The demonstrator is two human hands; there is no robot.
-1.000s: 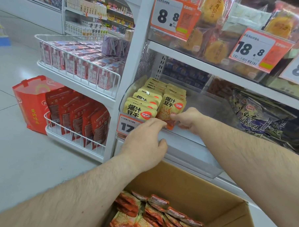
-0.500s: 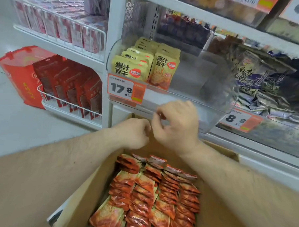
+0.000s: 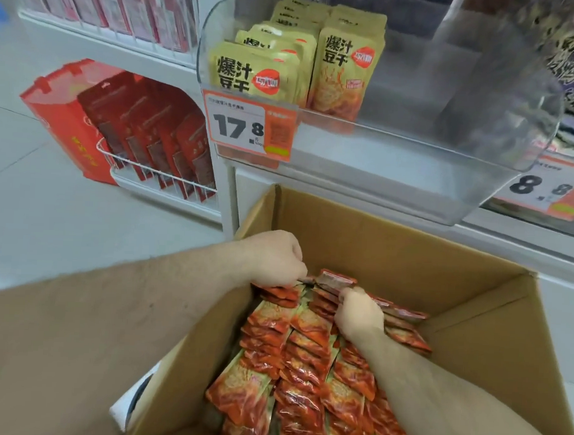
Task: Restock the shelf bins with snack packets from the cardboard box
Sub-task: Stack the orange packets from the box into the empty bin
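Retail shop aisle: white shelving [image 3: 229, 182] carries price tags [image 3: 248, 127], clear bins [image 3: 413, 147] and packaged snacks [image 3: 346, 65].

Orange-red packets [image 3: 305, 366] in a brown cardboard box [image 3: 392, 255].

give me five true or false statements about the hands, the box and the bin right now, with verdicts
1. Both hands are down in the cardboard box. True.
2. The right hand is lifting a yellow packet out of the clear bin. False: it grips red snack packets in the box.
3. The price tag on the bin's front reads 17.8. True.
4. The clear bin is packed full from side to side. False: yellow packets fill only its left part; the right part is bare.
5. The left hand rests on the floor. False: it is at the packets' far edge in the box.
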